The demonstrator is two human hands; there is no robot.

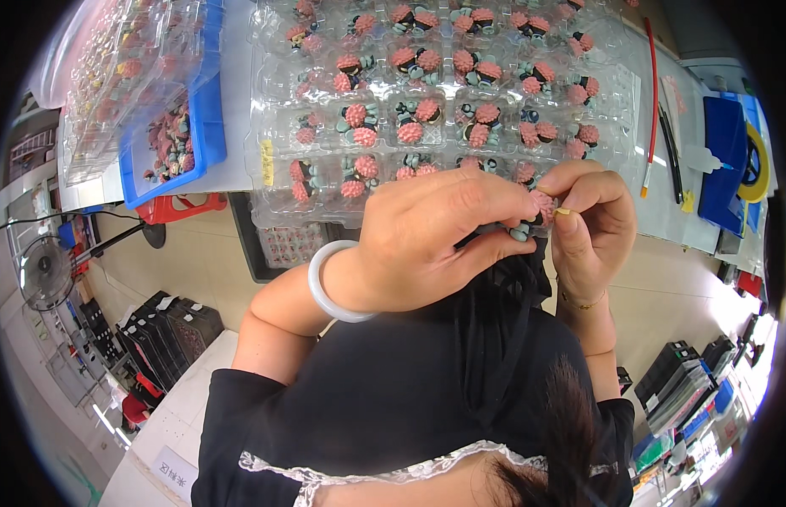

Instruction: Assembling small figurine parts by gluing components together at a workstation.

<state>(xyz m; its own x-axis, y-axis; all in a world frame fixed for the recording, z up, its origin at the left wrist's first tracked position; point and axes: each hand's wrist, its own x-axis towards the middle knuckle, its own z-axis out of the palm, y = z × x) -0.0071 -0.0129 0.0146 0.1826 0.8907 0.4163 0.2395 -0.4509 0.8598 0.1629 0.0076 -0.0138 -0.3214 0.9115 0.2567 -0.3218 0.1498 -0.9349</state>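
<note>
My left hand [435, 237], with a pale bangle on its wrist, pinches a small figurine part [542, 206] with a bumpy pink top and a grey-green piece under it. Close against it, my right hand [597, 224] is closed with thumb and fingertips on a tiny yellow piece [562, 211]. The fingers partly cover both things. Just beyond my hands lies a clear plastic tray [264, 127], its compartments filled with many similar pink, black and grey-green figurine parts [365, 137].
At the left, a blue bin [209, 127] holds loose pink parts beside stacked clear trays [131, 76]. A red-handled brush [651, 110], a black pen-like tool [670, 160], a small white bottle [702, 159] and a yellow tape roll [754, 165] lie at the right. A grey crate [256, 241] stands below the table edge.
</note>
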